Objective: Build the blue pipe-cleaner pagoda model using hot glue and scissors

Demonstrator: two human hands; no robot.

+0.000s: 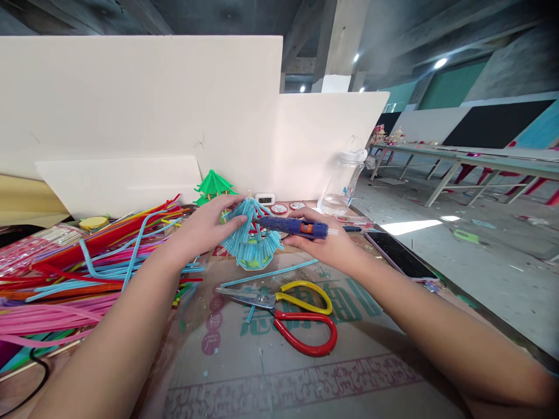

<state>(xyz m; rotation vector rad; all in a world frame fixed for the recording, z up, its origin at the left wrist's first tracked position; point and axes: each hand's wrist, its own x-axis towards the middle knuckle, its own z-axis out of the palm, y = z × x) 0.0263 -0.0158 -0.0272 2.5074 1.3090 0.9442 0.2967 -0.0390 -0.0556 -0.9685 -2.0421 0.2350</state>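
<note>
Cardboard work mat (305,372) covers the bench; loose pile of coloured straws (87,262) at 9 o'clock. Blue straw canopy (251,241) sits dead centre, between both hands, peak toward 12. Left hand (205,230) grips its 9 o'clock side. Right hand (327,244) is clenched around a blue glue gun (290,227): long axis 3-to-9, nozzle end at the canopy, touching or nearly so. Scissors (288,317) lie at 6, blades toward 9.
</note>
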